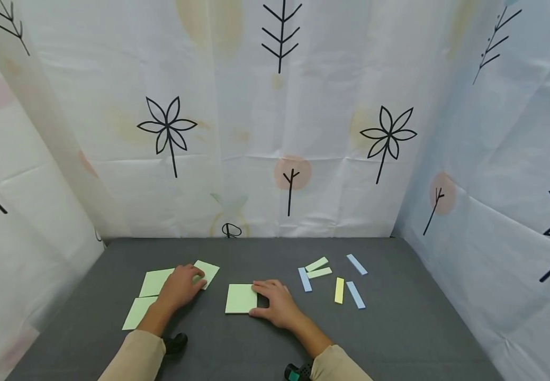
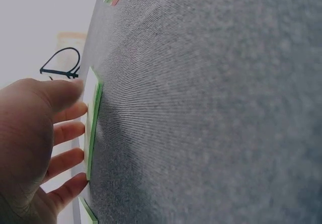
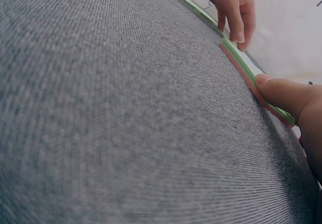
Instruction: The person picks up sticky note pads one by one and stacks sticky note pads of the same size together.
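On the grey tabletop (image 1: pixel 398 328) my left hand (image 1: pixel 181 286) lies with its fingers fairly straight, fingertips pressing a single green sticky note (image 1: pixel 209 272). The left wrist view shows those fingers (image 2: pixel 68 133) along that note's edge (image 2: pixel 93 128). Two more green notes (image 1: pixel 155 282) (image 1: pixel 137 312) lie partly under that hand and forearm. My right hand (image 1: pixel 275 304) holds a green sticky-note pad (image 1: pixel 240 299) by its right side, fingers at the far corner and thumb at the near one. In the right wrist view the thumb (image 3: pixel 282 95) presses the pad's edge (image 3: pixel 246 73).
Several short paper strips lie right of the pad: blue (image 1: pixel 305 279), green (image 1: pixel 316 264), yellow (image 1: pixel 339 290), blue (image 1: pixel 355 295). Printed white cloth walls (image 1: pixel 279 132) close in the back and both sides of the table.
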`<state>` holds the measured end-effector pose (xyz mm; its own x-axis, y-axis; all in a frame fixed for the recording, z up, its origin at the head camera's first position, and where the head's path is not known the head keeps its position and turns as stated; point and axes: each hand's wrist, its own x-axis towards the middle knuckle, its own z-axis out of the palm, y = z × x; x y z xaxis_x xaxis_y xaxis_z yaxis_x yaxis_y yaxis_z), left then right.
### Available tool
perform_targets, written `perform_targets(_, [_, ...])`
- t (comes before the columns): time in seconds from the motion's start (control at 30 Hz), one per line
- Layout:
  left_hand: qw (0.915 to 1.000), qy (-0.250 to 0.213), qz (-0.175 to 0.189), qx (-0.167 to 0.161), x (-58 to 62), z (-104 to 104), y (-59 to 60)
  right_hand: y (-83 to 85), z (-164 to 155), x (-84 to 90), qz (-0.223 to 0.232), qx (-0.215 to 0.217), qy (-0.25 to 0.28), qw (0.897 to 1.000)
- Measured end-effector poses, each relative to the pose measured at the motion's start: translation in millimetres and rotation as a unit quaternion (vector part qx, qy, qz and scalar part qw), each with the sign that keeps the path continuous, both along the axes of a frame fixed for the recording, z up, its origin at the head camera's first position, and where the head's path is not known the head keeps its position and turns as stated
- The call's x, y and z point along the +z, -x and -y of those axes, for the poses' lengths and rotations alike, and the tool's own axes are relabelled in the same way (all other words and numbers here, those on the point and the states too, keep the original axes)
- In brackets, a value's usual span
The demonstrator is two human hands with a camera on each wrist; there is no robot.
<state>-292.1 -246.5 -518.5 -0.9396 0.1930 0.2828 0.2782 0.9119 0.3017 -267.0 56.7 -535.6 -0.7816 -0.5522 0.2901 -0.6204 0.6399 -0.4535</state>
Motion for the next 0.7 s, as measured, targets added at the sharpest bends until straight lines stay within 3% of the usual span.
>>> perform_targets(0.3, [0.9997, -0.012, 0.005, -0.02, 4.2, -1, -11.1, -0.4, -1, 1.2, -0.001, 0.0, 0.003, 1.0])
perform_targets(0.5, [0.9991, -0.011, -0.025, -0.033, -1.8, 8, -8.4, 0.1, 0, 1.7, 0.004, -0.002, 0.003, 1.0])
perform_targets(0.7, [0.9982, -0.015, -0.025, -0.054, -6.6, 20, -4.8, 0.7, 0, 2.1, 0.012, 0.001, 0.001, 1.0])
